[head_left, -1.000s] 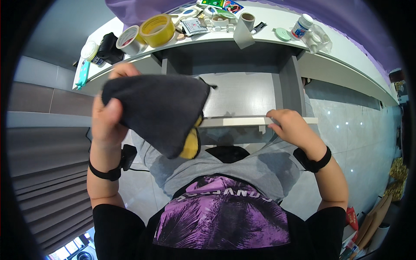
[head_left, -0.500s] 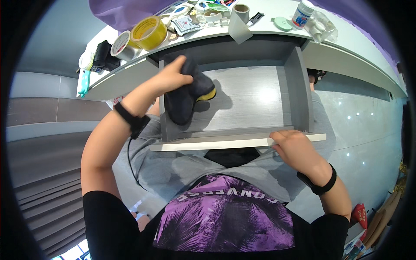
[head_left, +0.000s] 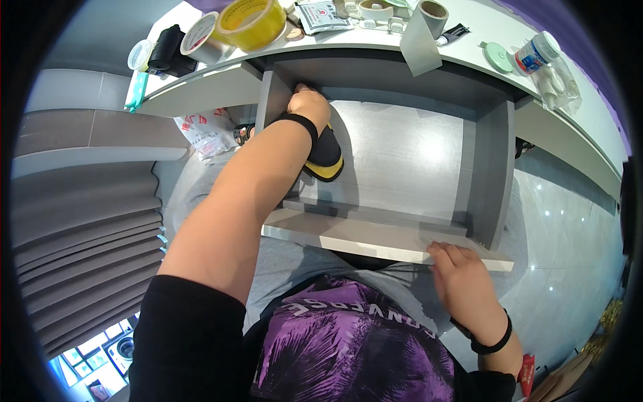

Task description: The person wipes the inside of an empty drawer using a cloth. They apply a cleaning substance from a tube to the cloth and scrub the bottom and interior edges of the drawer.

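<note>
An open grey drawer (head_left: pixel 408 167) is pulled out under a white desk (head_left: pixel 469 57). My left hand (head_left: pixel 308 106) reaches deep into the drawer's back left corner and presses on a dark grey pouch with a yellow edge (head_left: pixel 323 157), which lies on the drawer floor; whether the fingers grip it I cannot tell. My right hand (head_left: pixel 459 271) rests on the drawer's white front edge (head_left: pixel 348 234) at the right, fingers curled over it. Both wrists wear black bands.
On the desk stand a yellow tape roll (head_left: pixel 251 20), a silver tape roll (head_left: pixel 201 35), a black object (head_left: pixel 167 50), a grey tape roll with a hanging strip (head_left: pixel 425 27), a green lid (head_left: pixel 497 57) and a small bottle (head_left: pixel 536 53). A plastic bag (head_left: pixel 204 130) lies left, under the desk.
My left hand has carried the grey pouch from in front of me down into the drawer and pushed it toward the back left corner. The drawer now stands further open.
</note>
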`<state>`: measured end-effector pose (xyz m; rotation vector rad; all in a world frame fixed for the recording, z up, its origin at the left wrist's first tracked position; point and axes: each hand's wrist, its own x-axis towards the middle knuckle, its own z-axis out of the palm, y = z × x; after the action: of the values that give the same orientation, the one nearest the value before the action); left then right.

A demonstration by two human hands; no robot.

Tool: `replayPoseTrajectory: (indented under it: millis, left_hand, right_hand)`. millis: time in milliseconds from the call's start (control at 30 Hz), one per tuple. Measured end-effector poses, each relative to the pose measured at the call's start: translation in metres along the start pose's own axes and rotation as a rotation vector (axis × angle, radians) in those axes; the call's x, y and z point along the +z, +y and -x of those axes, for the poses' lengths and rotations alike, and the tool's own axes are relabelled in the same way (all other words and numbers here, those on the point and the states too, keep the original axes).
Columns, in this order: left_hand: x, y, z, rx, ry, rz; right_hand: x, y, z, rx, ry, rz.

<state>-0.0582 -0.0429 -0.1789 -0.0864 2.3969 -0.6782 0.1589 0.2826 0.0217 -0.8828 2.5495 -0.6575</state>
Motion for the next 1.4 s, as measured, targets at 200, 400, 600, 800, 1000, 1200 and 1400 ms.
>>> replayPoseTrajectory:
  millis: [200,400,600,800,1000,1200,1400]
  left_hand:
    - [-0.036,0.016,0.001,-0.092,-0.198,0.315]
    - [-0.071,0.081,0.052,-0.063,0.101,0.363]
    - [-0.085,0.136,0.073,0.419,0.589,0.11]
    - [-0.086,0.1,0.063,0.464,0.468,0.07]
    - [-0.036,0.036,0.049,0.423,0.681,-0.324]
    - [-0.049,0.056,0.057,0.46,0.633,-0.084]
    - [-0.109,0.13,0.065,0.561,0.67,-0.003]
  right_hand:
    - [-0.003,0.008,-0.004,-0.054,-0.013,-0.04]
    - [-0.004,0.007,-0.003,-0.047,-0.042,-0.147]
    - [-0.001,0.005,-0.003,-0.039,-0.032,-0.15]
    - [0.001,0.003,0.0,-0.022,-0.025,-0.127]
    - [0.001,0.011,0.004,-0.036,-0.026,-0.199]
    - [0.002,0.015,0.006,-0.067,0.0,-0.245]
    - [0.005,0.022,0.005,-0.11,0.031,-0.26]
